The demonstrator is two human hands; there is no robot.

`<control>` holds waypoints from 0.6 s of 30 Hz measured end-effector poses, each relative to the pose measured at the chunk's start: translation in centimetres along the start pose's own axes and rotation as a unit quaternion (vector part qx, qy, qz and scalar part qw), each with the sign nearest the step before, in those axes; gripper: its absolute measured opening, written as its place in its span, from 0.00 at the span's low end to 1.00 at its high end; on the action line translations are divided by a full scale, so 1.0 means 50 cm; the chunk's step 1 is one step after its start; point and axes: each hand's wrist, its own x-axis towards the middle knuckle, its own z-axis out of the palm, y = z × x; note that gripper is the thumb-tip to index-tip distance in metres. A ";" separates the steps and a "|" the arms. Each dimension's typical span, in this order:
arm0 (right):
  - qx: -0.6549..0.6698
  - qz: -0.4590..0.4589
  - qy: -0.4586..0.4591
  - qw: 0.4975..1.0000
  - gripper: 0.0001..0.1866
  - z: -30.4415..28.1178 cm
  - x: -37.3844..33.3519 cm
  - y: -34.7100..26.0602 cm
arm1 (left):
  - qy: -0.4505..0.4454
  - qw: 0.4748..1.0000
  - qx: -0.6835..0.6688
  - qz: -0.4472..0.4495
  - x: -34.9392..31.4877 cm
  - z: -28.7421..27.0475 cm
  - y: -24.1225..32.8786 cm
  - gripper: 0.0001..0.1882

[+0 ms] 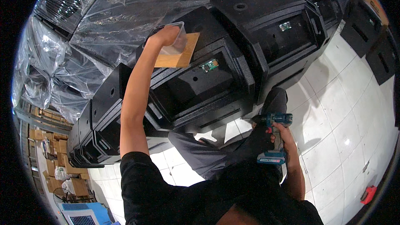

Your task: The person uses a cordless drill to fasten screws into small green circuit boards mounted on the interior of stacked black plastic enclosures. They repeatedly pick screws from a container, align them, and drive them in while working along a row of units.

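My left hand [168,36] reaches down into a clear plastic tub [181,41]; its fingers are curled, and what they hold is hidden. Under the tub is a flat wooden board [181,60], resting on top of a black speaker cabinet [196,123]. Inside the cabinet's open recess sits a small green circuit board [209,66]. Down by my right leg, my right hand [283,135] grips a blue-green cordless drill [280,119] by its handle, finger near the red trigger. The drill's bit points left, apart from the cabinet.
More black cabinets stand in a row, one on the right [246,6] with its own circuit board [285,26]. Clear plastic sheeting [146,0] covers things behind. Black panels [362,33] lie at far right. A red object [368,195] is on the tiled floor [333,154]. Cardboard boxes [79,186] stand left.
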 end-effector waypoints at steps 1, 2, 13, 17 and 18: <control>0.002 0.000 -0.003 1.000 0.14 0.002 0.001 0.000 | 0.017 1.000 -0.017 0.004 -0.003 0.007 -0.011 0.12; 0.005 0.000 -0.005 1.000 0.14 0.001 0.001 0.002 | 0.035 0.999 -0.034 0.010 -0.005 0.019 -0.022 0.12; -0.018 -0.017 -0.013 1.000 0.16 0.002 0.002 0.004 | 0.024 0.996 -0.072 0.040 0.003 0.020 -0.025 0.12; -0.006 -0.002 -0.008 1.000 0.16 -0.011 0.013 0.012 | 0.027 0.998 -0.062 -0.007 0.002 0.006 -0.003 0.11; 0.000 0.003 -0.009 1.000 0.16 -0.015 0.015 0.014 | 0.027 0.998 -0.054 -0.010 0.001 0.001 0.002 0.11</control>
